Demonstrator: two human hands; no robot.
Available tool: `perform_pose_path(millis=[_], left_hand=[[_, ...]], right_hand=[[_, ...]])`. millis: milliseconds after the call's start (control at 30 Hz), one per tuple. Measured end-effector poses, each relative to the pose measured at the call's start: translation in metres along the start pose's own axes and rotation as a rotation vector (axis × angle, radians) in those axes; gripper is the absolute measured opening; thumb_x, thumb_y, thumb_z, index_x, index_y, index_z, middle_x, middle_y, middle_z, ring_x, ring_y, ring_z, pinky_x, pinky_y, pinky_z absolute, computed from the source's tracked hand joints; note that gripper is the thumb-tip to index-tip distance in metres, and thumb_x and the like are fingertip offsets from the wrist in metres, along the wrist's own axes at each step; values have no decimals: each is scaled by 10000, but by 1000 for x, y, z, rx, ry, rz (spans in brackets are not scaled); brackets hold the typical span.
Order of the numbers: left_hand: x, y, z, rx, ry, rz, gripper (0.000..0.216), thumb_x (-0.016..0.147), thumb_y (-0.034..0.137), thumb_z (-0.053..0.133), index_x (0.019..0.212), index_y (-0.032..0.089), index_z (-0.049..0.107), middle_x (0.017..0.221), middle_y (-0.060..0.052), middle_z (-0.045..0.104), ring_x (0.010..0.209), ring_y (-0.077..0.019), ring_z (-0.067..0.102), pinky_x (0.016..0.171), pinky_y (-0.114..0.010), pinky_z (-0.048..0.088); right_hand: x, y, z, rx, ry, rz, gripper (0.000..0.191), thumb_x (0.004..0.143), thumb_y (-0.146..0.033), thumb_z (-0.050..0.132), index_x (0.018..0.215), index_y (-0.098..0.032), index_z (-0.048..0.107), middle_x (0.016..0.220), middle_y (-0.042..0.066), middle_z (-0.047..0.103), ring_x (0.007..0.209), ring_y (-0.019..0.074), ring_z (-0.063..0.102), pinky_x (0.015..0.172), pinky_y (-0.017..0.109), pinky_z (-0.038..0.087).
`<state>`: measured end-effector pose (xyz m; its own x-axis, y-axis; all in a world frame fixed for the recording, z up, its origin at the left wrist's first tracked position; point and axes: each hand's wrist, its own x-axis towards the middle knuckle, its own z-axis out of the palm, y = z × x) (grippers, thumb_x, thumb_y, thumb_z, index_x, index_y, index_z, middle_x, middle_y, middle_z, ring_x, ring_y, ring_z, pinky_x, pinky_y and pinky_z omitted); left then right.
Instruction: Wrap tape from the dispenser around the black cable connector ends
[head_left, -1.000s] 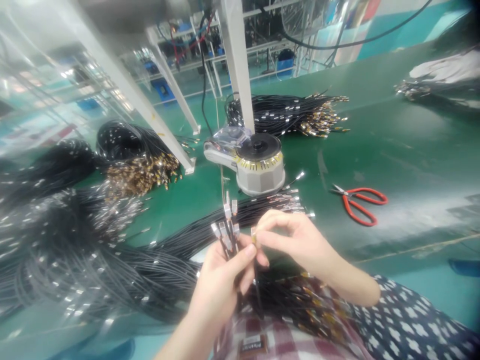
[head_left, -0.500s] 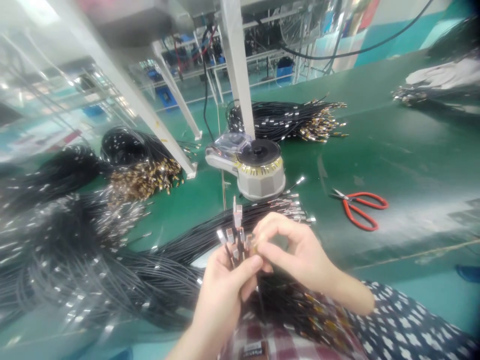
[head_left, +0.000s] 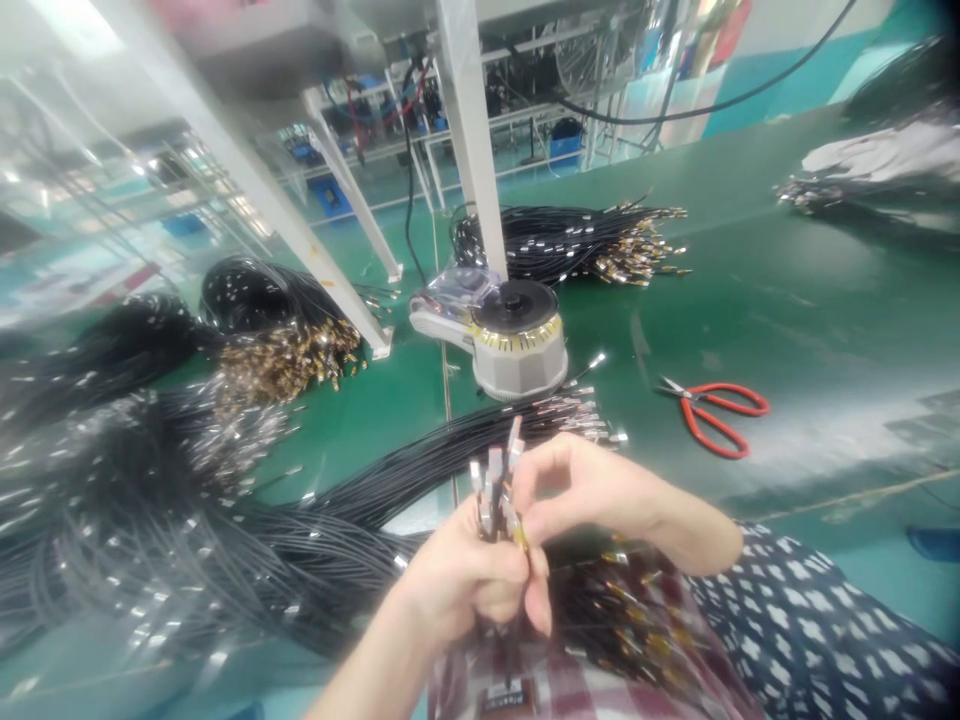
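Green bench (head_left: 787, 290), hands (head_left: 517, 540) pinching cable ends (head_left: 495, 480)

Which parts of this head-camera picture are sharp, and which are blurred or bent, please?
Head view: the red scissors and tape dispenser are fairly sharp; the cable piles at left smear with blur; the white post leans from wide-angle distortion; glare streaks the upper left.

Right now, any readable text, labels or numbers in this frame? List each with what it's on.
None can be read.
Small dark tag on the plaid cloth at the bottom edge: light lettering, too blurred to read.
Tape dispenser: yellow band of marks around its rim, too small to tell.
Red-handled scissors: no markings visible.
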<state>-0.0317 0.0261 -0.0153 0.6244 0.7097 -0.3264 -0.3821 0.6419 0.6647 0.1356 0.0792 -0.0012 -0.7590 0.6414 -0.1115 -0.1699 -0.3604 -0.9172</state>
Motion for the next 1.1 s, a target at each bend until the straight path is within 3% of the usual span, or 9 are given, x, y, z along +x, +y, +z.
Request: perform_pose_path(millis=[133, 267, 400, 500, 700, 800, 900, 1100], left_hand=[[5, -4, -7, 13, -68, -52, 379, 474, 420, 887, 500, 103, 681, 336, -46, 566, 215, -62, 374, 241, -168, 164], [8, -6, -10, 12, -45, -7, 381, 536, 449, 855, 514, 116, 672, 273, 32, 450, 191, -45, 310, 260, -177, 263], [8, -2, -2, 7, 43, 89, 272, 663, 354, 813, 664, 124, 667, 376, 15, 555, 261, 3, 265, 298, -126, 173], [7, 0, 8, 23, 151, 138, 275, 674, 329, 810, 701, 144, 609, 458, -19, 629, 288, 8, 244, 311, -125, 120], [8, -3, 20, 121, 355, 196, 331, 618, 306, 842, 701, 142, 567, 561, -26, 650, 326, 13, 255, 343, -148, 124], [7, -3, 22, 137, 362, 232, 278, 714, 362, 765, 772, 119, 642, 638, -48, 665, 326, 22, 224, 346, -168, 111], [6, 0, 24, 197, 349, 224, 272, 771, 364, 711, 731, 97, 670, 583, -32, 626, 323, 22, 203, 346, -182, 102], [12, -1, 23, 292, 406, 185, 274, 762, 339, 727, 657, 129, 586, 512, 22, 559, 324, 6, 255, 347, -180, 151]], right_hand=[[3, -1, 2, -52, -80, -66, 144, 628, -163, 790, 659, -132, 652, 701, -5, 626, 674, 117, 569, 724, 286, 465], [7, -2, 3, -189, 26, -131, 127, 689, -193, 757, 693, -137, 644, 700, -3, 618, 655, 115, 559, 663, 259, 464], [-2, 2, -2, -261, 262, -183, 92, 793, -241, 670, 771, -153, 654, 751, 8, 650, 677, 115, 583, 656, 239, 475], [-16, 3, -4, -265, 393, -246, 176, 866, -292, 585, 770, -167, 663, 724, -1, 641, 660, 105, 566, 641, 224, 467], [-26, -7, 7, -417, 489, -201, 180, 810, -223, 653, 643, -160, 638, 634, -4, 642, 628, 117, 563, 667, 253, 459], [-23, -8, 9, -333, 448, -189, 219, 828, -260, 640, 632, -168, 605, 574, -13, 626, 568, 121, 574, 653, 275, 470], [-23, -4, 11, -328, 430, -174, 243, 838, -288, 631, 629, -178, 574, 494, -33, 596, 490, 115, 552, 617, 280, 465], [-25, 6, 15, -547, 568, -197, 225, 839, -258, 623, 630, -183, 586, 579, -5, 628, 593, 140, 580, 641, 283, 454]])
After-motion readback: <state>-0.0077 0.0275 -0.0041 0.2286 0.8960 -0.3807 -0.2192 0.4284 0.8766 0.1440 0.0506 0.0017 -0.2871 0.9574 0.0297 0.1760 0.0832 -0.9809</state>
